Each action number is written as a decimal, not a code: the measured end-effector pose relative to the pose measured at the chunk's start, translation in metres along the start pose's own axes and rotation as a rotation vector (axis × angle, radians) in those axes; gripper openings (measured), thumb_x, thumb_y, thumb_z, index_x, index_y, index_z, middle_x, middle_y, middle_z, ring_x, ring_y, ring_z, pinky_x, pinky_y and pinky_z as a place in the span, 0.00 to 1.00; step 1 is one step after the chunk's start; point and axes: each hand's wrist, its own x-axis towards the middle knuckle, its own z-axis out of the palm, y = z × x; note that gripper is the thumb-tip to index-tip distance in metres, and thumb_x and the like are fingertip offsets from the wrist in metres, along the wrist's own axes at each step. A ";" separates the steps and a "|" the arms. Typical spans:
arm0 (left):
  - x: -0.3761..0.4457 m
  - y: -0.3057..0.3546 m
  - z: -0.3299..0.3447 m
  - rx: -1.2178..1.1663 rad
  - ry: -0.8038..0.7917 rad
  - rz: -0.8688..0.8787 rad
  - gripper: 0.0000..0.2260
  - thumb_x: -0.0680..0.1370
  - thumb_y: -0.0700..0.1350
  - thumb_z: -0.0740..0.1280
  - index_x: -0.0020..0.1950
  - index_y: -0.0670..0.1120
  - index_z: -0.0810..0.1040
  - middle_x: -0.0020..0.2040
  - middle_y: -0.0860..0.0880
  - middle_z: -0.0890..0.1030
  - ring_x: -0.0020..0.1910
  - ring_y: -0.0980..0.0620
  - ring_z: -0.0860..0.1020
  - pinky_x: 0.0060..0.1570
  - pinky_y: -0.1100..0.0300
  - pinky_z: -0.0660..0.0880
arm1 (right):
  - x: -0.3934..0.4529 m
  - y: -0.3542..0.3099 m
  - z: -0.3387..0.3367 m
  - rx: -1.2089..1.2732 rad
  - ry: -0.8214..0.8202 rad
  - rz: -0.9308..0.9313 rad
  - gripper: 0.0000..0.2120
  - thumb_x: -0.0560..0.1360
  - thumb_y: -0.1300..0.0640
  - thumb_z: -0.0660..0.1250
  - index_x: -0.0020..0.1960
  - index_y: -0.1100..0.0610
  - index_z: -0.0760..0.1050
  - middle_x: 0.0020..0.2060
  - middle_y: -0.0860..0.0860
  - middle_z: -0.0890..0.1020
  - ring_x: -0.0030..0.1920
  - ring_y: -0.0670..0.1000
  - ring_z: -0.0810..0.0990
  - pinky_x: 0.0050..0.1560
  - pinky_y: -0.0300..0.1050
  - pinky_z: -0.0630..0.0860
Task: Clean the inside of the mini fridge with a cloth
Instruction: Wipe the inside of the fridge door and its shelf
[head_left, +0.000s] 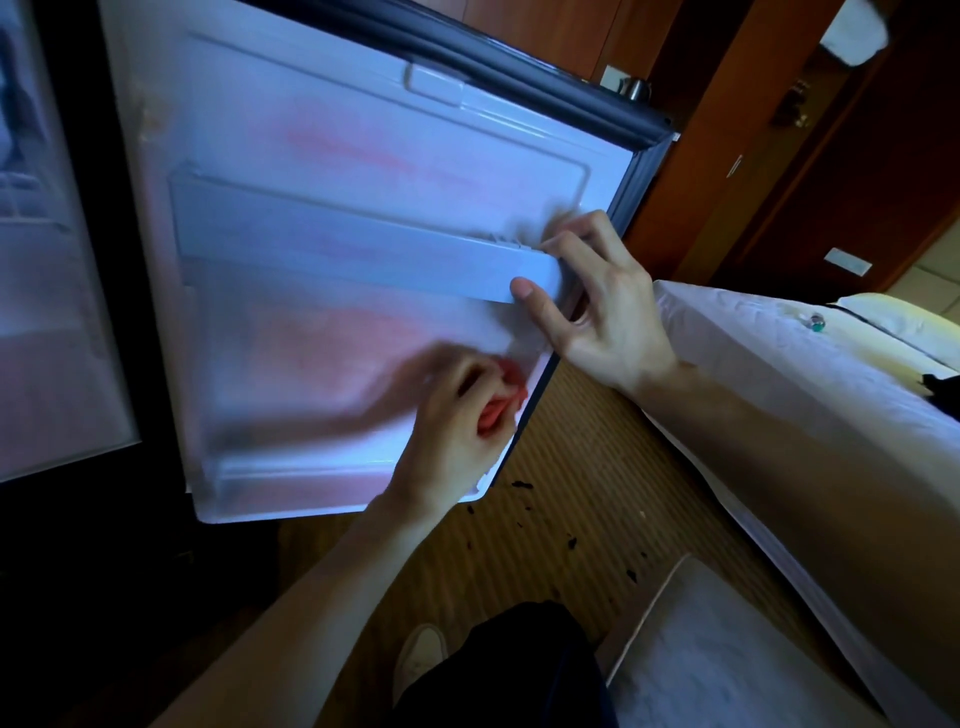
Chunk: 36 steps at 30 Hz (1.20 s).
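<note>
Two bare forearms are reaching up from the bottom of the view to the open fridge door (322, 156), whose white inner liner is facing the camera. The left hand (447, 431) is sitting low on the liner, near the door's lower right corner, fingers curled and bunching a red cloth (501, 400) against the plastic; the hand and its shadow are blurring. The right hand (597, 306) is lying higher, at the door's right edge, wrist bent back. Its thumb is pressing the front of the door shelf (363, 249) at that shelf's right end while its fingers are hooking over the top and the door's edge, so it is gripping the shelf. The fridge cavity (52, 260) is showing at the left edge. A bed (779, 364) with white sheets is lying to the right, and dark specks (524, 486) are dotting the wooden floor (571, 519) below the door's lower right corner.
</note>
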 end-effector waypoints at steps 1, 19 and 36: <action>-0.017 -0.008 0.000 0.025 -0.044 -0.026 0.03 0.75 0.38 0.72 0.46 0.40 0.80 0.51 0.45 0.77 0.51 0.46 0.79 0.52 0.48 0.76 | 0.000 0.000 0.001 0.001 0.003 -0.003 0.15 0.78 0.52 0.71 0.53 0.65 0.78 0.52 0.58 0.76 0.51 0.55 0.78 0.49 0.53 0.76; -0.034 -0.005 0.000 0.030 -0.048 -0.114 0.04 0.75 0.38 0.72 0.45 0.42 0.79 0.50 0.47 0.77 0.48 0.47 0.78 0.47 0.49 0.76 | -0.002 -0.002 0.003 -0.014 0.008 0.026 0.16 0.79 0.49 0.70 0.54 0.64 0.78 0.53 0.57 0.76 0.52 0.54 0.78 0.49 0.51 0.76; -0.015 0.007 0.003 0.019 0.002 -0.086 0.03 0.75 0.41 0.72 0.44 0.44 0.79 0.50 0.49 0.77 0.49 0.49 0.78 0.48 0.53 0.76 | 0.000 -0.001 0.004 0.001 -0.002 0.022 0.16 0.79 0.50 0.70 0.54 0.65 0.77 0.53 0.57 0.75 0.52 0.54 0.77 0.51 0.51 0.76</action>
